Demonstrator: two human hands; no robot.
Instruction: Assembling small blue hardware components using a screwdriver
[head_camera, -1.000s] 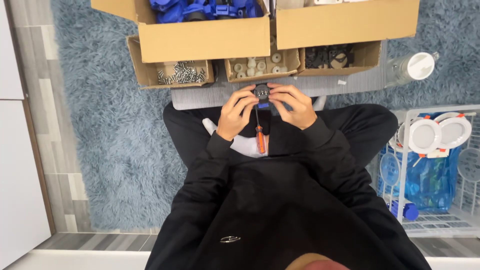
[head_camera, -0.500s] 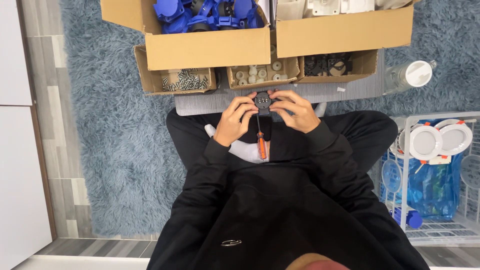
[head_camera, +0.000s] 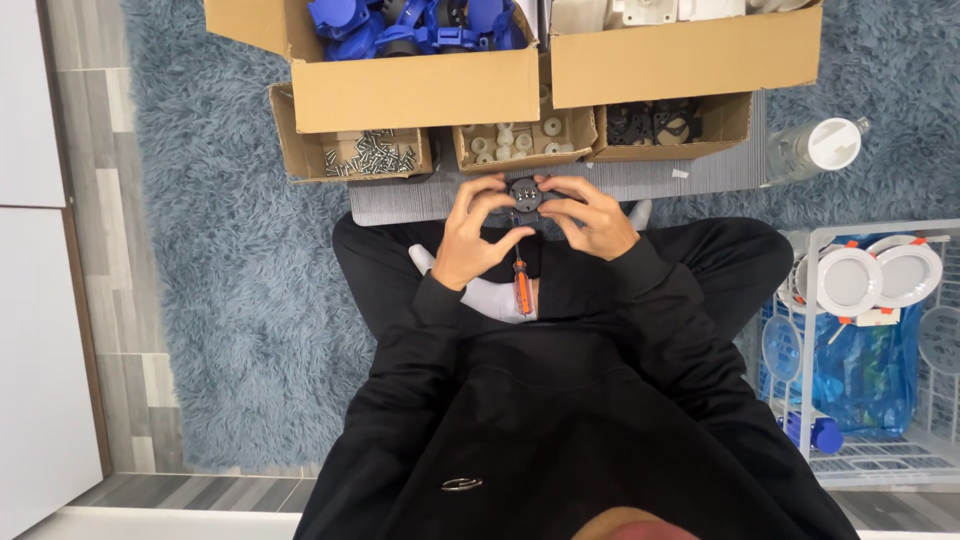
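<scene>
I see my left hand and right hand together at upper centre of the frame, both clamped with their fingertips on a small round black part held between them, just below the row of boxes. Compared with half a second back, the grip looks the same and the part has not left my fingers; the hands sit a touch lower against the boxes, which I put down to the head camera tilting. An orange-handled screwdriver lies in my lap just below the hands, where it lay before.

Above the hands, a small box of screws sits left, a box of pale round pieces in the middle, a box of black parts right. Behind them stand a large carton of blue parts and another of white ones. At the right edge a wire basket holds round white fittings.
</scene>
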